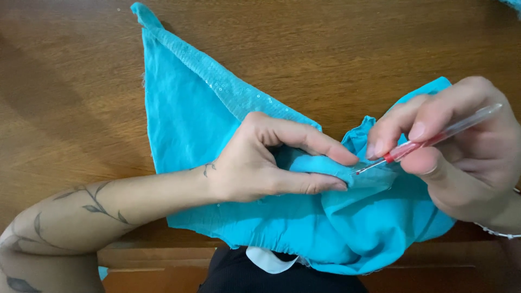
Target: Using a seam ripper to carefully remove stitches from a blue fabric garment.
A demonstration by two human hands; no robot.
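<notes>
Soft, limp turquoise fabric (pixel 217 125) lies at the wooden table's (pixel 65 81) near edge; left hand (pixel 260 163) pinches its fold, right hand (pixel 461 146) grips a red-handled seam ripper (pixel 418 144); judged best held beside the seam

A wooden bench (pixel 65 81) fills nearly the whole view from above. Its top is a warm, mid-brown wood with fine grain running mostly across, and wider bands of lighter and darker tone slant over the left part. The surface is polished: soft light gives a pale sheen along the upper middle and toward the upper right, while the left edge and the far corners fall darker. Along the bottom, the near edge of the bench (pixel 157 255) shows as a lighter, orange-brown strip with a moulded line, and a shadowed front panel lies below it. No wall, floor or window can be seen.
</notes>
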